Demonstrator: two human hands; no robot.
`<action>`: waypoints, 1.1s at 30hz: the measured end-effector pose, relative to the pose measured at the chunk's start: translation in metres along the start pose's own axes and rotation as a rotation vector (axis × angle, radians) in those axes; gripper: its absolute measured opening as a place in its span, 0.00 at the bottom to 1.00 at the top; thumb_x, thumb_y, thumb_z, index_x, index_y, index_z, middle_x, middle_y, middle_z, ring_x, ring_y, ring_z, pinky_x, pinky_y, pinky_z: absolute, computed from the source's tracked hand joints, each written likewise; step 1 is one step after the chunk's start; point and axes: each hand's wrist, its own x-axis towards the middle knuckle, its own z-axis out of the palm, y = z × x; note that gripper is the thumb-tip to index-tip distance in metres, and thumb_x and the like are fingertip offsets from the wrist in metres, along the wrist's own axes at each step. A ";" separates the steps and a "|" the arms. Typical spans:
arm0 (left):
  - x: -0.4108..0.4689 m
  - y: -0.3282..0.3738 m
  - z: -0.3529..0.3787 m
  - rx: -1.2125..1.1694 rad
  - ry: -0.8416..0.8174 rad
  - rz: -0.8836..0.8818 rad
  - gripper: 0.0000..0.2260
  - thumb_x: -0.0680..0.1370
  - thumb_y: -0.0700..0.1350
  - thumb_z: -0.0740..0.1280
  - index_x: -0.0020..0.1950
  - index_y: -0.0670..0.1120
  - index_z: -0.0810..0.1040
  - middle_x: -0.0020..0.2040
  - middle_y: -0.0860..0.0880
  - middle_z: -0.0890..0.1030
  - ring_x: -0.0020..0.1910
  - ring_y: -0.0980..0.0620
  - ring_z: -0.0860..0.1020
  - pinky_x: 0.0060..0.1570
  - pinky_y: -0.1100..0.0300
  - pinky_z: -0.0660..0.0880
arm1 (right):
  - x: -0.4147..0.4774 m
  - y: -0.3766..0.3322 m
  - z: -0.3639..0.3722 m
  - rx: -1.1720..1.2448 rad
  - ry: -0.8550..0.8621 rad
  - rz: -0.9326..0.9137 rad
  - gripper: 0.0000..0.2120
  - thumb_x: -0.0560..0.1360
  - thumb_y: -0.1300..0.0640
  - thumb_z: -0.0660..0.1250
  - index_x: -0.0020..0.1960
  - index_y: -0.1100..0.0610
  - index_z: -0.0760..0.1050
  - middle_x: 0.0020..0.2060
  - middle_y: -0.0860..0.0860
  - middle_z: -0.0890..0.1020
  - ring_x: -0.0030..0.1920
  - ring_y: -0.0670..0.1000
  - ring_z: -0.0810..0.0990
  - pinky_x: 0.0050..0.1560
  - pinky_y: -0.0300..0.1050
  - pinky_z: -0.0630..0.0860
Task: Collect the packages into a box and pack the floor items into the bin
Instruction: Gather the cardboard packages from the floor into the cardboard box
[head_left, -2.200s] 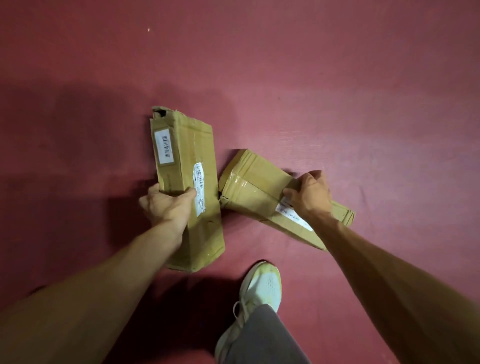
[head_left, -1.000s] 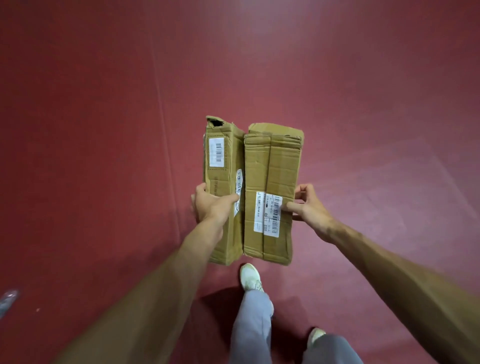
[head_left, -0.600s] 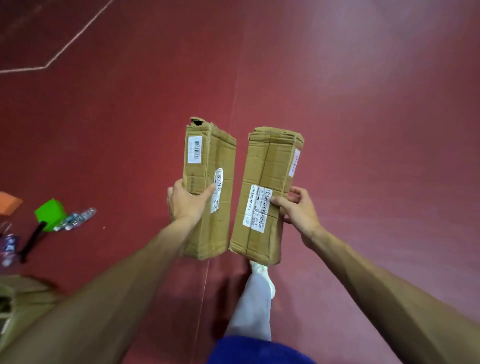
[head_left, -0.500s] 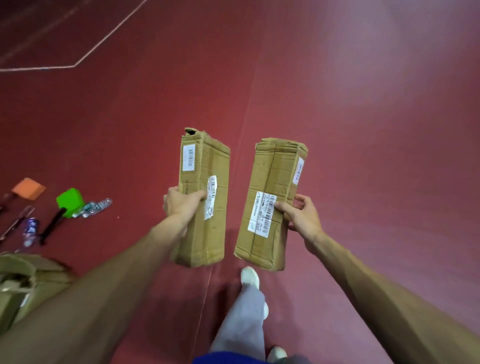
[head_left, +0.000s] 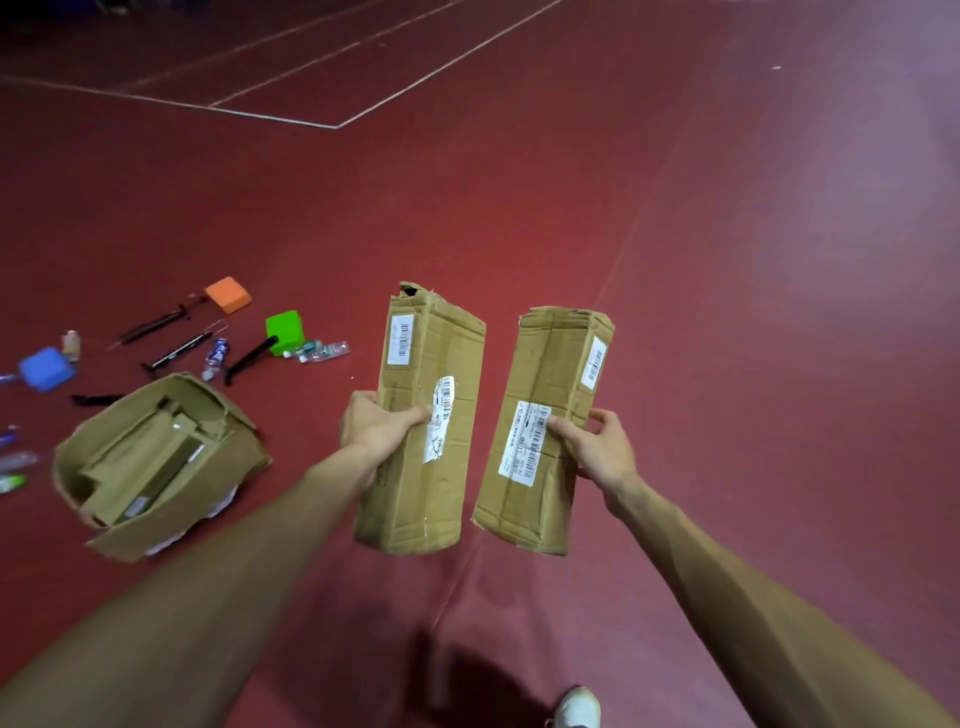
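while held, two creased cardboard packages (head_left: 423, 415), barcode labels (head_left: 525, 439)

The left hand (head_left: 375, 429) grips 1 long cardboard package (head_left: 423, 415) and the right hand (head_left: 597, 446) grips a second package (head_left: 545, 431), both held above the red floor (head_left: 727, 260) with a gap between them. At the left, an open cardboard box (head_left: 156, 462) lies on the floor with packages inside. Beyond it are scattered a green cube (head_left: 284, 331), an orange block (head_left: 228, 294), a blue block (head_left: 47, 368) and some small bottles (head_left: 319, 351).
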 end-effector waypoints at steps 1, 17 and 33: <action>-0.003 -0.019 -0.026 -0.011 0.014 -0.003 0.31 0.61 0.57 0.79 0.56 0.47 0.70 0.49 0.51 0.76 0.46 0.50 0.77 0.43 0.58 0.72 | -0.013 0.001 0.024 -0.019 -0.010 -0.004 0.34 0.58 0.38 0.76 0.58 0.48 0.66 0.49 0.45 0.81 0.48 0.47 0.82 0.54 0.52 0.80; -0.035 -0.305 -0.417 -0.233 0.277 -0.218 0.21 0.61 0.45 0.80 0.46 0.51 0.72 0.39 0.58 0.76 0.37 0.61 0.75 0.33 0.64 0.69 | -0.213 0.018 0.415 -0.211 -0.271 0.025 0.36 0.60 0.41 0.76 0.61 0.58 0.69 0.50 0.54 0.81 0.43 0.52 0.81 0.36 0.45 0.80; 0.217 -0.417 -0.635 -0.028 0.252 -0.323 0.38 0.59 0.54 0.79 0.65 0.45 0.72 0.61 0.46 0.75 0.56 0.47 0.77 0.58 0.48 0.76 | -0.179 0.003 0.763 -0.306 -0.317 0.151 0.38 0.60 0.38 0.76 0.60 0.60 0.70 0.52 0.57 0.81 0.48 0.58 0.82 0.47 0.57 0.82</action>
